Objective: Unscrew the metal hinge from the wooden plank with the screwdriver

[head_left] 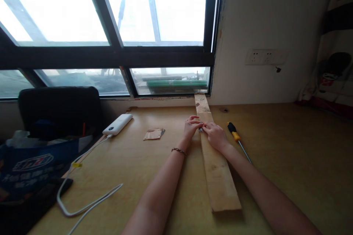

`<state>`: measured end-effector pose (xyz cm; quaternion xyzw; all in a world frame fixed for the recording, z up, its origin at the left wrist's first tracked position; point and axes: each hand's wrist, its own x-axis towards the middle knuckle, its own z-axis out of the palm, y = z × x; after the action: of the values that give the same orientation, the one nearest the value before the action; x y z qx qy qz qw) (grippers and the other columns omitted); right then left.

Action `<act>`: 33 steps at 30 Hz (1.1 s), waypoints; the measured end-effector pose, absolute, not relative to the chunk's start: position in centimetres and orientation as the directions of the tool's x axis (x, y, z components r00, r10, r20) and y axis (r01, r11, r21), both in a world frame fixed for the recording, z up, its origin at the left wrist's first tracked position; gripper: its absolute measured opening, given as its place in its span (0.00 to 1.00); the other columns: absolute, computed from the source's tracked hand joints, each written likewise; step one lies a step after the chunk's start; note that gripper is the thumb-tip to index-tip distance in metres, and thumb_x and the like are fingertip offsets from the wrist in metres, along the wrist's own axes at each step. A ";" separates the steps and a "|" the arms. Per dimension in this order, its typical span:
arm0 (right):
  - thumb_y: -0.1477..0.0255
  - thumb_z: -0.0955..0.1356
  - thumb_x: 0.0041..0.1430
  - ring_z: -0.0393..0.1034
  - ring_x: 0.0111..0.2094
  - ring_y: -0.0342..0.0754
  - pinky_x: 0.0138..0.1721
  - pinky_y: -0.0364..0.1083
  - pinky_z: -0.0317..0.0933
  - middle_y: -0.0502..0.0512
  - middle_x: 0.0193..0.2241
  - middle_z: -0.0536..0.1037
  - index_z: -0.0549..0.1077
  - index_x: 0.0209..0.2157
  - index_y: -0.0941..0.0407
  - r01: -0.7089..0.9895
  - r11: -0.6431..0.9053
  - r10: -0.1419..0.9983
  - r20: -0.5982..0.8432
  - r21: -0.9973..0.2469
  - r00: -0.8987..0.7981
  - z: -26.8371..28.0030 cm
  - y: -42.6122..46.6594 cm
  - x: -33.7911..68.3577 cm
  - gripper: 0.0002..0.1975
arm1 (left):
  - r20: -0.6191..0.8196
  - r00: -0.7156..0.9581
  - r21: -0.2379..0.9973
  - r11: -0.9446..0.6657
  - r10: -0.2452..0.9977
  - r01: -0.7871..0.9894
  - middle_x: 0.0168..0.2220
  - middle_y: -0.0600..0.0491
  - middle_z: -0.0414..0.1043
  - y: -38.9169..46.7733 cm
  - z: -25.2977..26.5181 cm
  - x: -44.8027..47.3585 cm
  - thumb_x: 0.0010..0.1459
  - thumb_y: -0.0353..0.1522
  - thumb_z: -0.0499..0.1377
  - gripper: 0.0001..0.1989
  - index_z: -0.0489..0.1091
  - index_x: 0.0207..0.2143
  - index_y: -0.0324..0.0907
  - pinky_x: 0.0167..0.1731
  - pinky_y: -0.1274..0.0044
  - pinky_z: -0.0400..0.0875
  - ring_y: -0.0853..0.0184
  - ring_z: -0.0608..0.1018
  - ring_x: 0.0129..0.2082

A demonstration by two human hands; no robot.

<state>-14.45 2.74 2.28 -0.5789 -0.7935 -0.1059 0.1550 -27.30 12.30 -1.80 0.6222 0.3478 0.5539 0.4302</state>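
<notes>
A long wooden board (220, 176) lies lengthwise on the desk, its far end by the window. Over its far half, my left hand (191, 127) and my right hand (216, 136) meet with fingertips pinched together. Between them is a small shiny metal piece (200, 130), resting at the board's left edge; its exact kind is too small to make out. Both hands have their fingers closed on it, the right one resting across the board. To the right of my right hand lies a screwdriver (234, 132) with a black and yellow handle.
Left of the board, a piece of torn cardboard (153, 134) has several screws or nails (162, 132) at its edge. A white power bank (117, 124) trails a white cable (63, 205) along the desk (132, 191). A black chair (60, 106) and a blue bag (35, 165) stand at the left.
</notes>
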 end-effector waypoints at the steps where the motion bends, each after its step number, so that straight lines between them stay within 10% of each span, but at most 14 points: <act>1: 0.78 0.55 0.59 0.60 0.47 0.49 0.45 0.46 0.55 0.57 0.47 0.69 0.68 0.47 0.54 0.953 0.304 0.888 0.366 -0.012 -0.279 2.3 2.7 -14.4 0.18 | 0.394 0.141 0.919 -0.391 0.908 -0.048 0.40 0.49 0.70 12.1 -1.6 -27.3 0.37 0.34 0.66 0.05 0.76 0.21 0.42 0.43 0.71 0.64 0.62 0.72 0.41; 19: 0.78 0.55 0.59 0.59 0.48 0.48 0.46 0.46 0.54 0.57 0.47 0.69 0.67 0.48 0.55 0.954 0.300 0.887 0.370 -0.008 -0.276 2.1 2.7 -14.4 0.18 | 0.547 0.018 0.827 -0.544 0.837 0.141 0.35 0.50 0.72 11.6 -2.0 -26.7 0.40 0.32 0.65 0.06 0.71 0.18 0.43 0.46 0.68 0.58 0.62 0.69 0.42; 33: 0.77 0.56 0.60 0.61 0.45 0.48 0.41 0.45 0.55 0.56 0.43 0.70 0.67 0.46 0.52 0.955 0.296 0.888 0.364 0.019 -0.282 2.6 2.4 -14.5 0.16 | 0.352 0.012 0.909 -0.339 0.936 -0.242 0.32 0.49 0.74 9.9 1.8 -27.2 0.50 0.42 0.56 0.16 0.72 0.34 0.39 0.27 0.79 0.61 0.71 0.70 0.28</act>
<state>-14.54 2.43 2.63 -0.5816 -0.7920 -0.1175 0.1435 -27.22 9.94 1.79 0.5313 0.3265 0.6224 0.4730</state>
